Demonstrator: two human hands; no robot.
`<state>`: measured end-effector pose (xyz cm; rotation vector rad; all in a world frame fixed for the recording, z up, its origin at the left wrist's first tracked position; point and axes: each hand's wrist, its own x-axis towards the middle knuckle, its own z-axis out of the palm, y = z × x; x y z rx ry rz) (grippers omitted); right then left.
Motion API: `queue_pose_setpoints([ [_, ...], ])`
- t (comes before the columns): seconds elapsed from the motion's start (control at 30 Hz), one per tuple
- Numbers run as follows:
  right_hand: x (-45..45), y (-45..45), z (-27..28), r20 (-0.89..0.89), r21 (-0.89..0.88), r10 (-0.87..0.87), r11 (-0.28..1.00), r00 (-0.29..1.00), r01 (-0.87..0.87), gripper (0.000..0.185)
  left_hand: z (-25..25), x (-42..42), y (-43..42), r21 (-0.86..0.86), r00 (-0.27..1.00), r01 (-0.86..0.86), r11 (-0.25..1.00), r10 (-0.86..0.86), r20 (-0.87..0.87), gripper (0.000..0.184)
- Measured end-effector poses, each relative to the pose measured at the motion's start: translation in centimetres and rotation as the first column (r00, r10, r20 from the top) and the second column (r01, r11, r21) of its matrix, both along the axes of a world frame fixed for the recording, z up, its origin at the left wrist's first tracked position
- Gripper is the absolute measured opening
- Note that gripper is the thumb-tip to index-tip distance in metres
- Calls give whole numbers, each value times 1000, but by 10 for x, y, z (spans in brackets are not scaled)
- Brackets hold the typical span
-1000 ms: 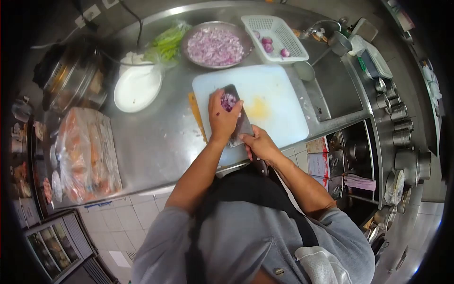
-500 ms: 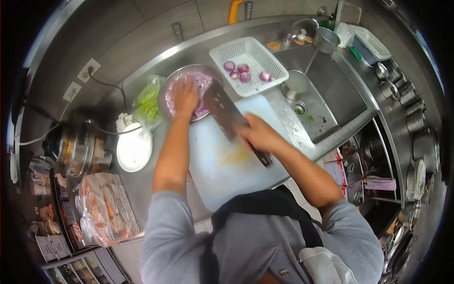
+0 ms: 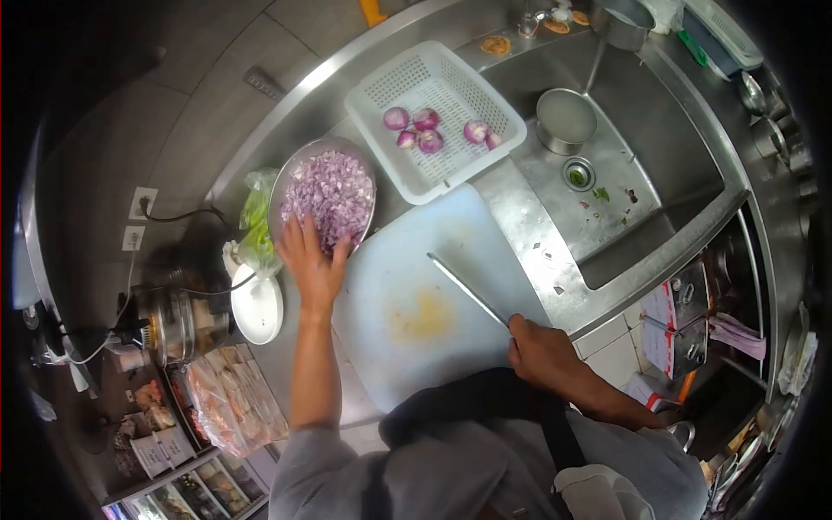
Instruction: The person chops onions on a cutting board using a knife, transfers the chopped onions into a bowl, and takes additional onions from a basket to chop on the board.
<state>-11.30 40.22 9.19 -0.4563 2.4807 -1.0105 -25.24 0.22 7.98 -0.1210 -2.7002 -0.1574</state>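
Chopped red onion (image 3: 329,192) fills a round metal bowl (image 3: 373,210) behind the cutting board's left corner. My left hand (image 3: 314,267) rests at the bowl's near edge, fingers spread and their tips at the onion pieces; it grips nothing. In my right hand (image 3: 544,355) is the handle of a cleaver (image 3: 469,289), its blade edge-on above the right half of the white cutting board (image 3: 381,299). A yellowish stain marks the board, and no onion pieces show on it. Several peeled red onions (image 3: 425,119) sit in a white plastic basket (image 3: 507,132) beyond the board.
To the right is a metal sink (image 3: 641,195) with a pot of cloudy liquid (image 3: 567,121) inside. Left of the bowl lie a bag of green vegetables (image 3: 256,227) and a white oval dish (image 3: 257,312). A large plastic-wrapped package (image 3: 232,400) is at the lower left.
The cleaver has moved from the bowl's rim back over the board's right side and turned edge-on. My left hand has drawn back from the middle of the onion to the bowl's near edge.
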Motion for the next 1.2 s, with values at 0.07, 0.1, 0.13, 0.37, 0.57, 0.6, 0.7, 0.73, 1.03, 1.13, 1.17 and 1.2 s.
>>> queue_pose_setpoints([
  [0.07,0,1,-5,7,-39,15,999,1000,-14,15,17,-50,26,99,988,151,984,-147,-42,58],
  [0.1,1,2,-6,5,-54,22,998,1000,-22,15,20,-83,42,120,977,214,969,-211,-42,57],
  [0.13,1,3,-8,16,-53,27,998,1000,-26,15,20,-117,60,112,956,292,950,-291,-25,54],
  [0.37,9,6,-10,39,-92,-54,994,998,58,15,-10,-274,150,-324,769,174,930,77,634,43],
  [0.57,26,-7,-13,28,-97,-195,976,980,197,15,-28,-262,129,-59,954,62,996,-41,297,43],
  [0.6,26,-7,-12,20,-91,-216,972,976,217,15,-13,-246,124,32,973,132,991,-136,188,46],
  [0.7,30,-10,-8,-2,-30,-236,971,972,236,17,32,-168,98,185,944,326,927,-329,-18,54],
  [0.73,35,-11,-12,-27,-47,-267,963,963,266,21,46,-124,88,225,947,311,924,-321,10,55],
  [1.03,60,-31,-18,-105,-15,-421,906,901,422,22,-32,191,-20,364,911,290,885,-372,178,61],
  [1.13,80,-66,9,-102,-109,-368,928,924,357,20,-29,219,-21,408,949,245,879,-304,86,59],
  [1.17,85,-78,19,-119,-121,-348,935,930,334,20,-32,227,-24,446,964,213,869,-261,48,57],
  [1.2,90,-94,32,-176,-91,-282,959,943,269,21,-36,234,-28,481,976,187,857,-219,10,55],
])
